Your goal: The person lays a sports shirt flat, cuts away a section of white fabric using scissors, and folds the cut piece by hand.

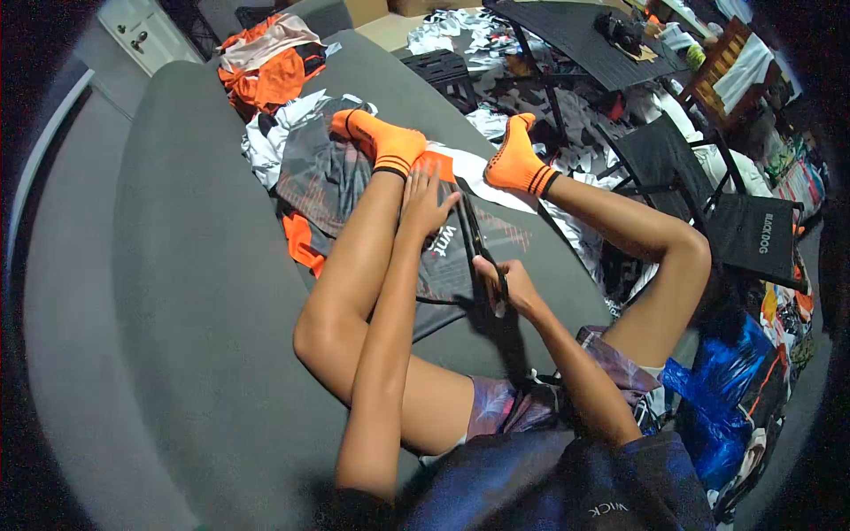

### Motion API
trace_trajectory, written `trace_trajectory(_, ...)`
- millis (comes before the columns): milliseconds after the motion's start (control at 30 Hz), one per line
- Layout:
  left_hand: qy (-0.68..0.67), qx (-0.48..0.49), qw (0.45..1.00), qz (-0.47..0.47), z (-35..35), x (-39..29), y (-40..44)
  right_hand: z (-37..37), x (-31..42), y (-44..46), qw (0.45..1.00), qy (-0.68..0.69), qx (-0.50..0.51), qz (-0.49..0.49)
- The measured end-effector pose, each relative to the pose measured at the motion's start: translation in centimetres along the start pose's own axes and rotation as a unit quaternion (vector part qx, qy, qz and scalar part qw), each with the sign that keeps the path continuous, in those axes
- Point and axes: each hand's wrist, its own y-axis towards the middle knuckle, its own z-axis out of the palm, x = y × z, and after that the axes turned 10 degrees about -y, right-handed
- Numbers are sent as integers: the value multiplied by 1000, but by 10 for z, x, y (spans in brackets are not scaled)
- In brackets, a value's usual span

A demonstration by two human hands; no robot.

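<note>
A dark grey garment (447,274) with white letters and an orange patch lies on the grey couch between the legs. My left hand (425,202) rests on it near the orange patch, fingers stretched out and pointing away. Black scissors (475,230) lie over the garment, blades pointing away from me. My right hand (506,283) is closed round their handles. Whether the blades have cloth between them is too small to tell. Beside the left hand is a foot in an orange sock (390,142); another orange sock (518,164) is on the other foot.
Grey and white clothes (310,168) lie beyond the left leg, with an orange pile (266,71) farther up the grey couch (195,265). At the right are a black folding chair (664,159), a black table (575,40), a blue plastic bag (722,398) and clothes on the floor.
</note>
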Motion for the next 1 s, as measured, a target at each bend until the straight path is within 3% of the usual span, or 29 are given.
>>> trace_trajectory(300,50,36,998,-19,8,21,2,-6,6,28,998,-18,2,59)
trace_trajectory(733,40,54,997,-41,7,20,6,2,-10,30,998,-41,-13,40)
trace_trajectory(833,139,55,989,-3,11,19,24,1,-6,30,999,-32,-18,33)
trace_trajectory(1000,80,77,994,-19,15,22,36,-2,-4,34,998,-18,-8,61)
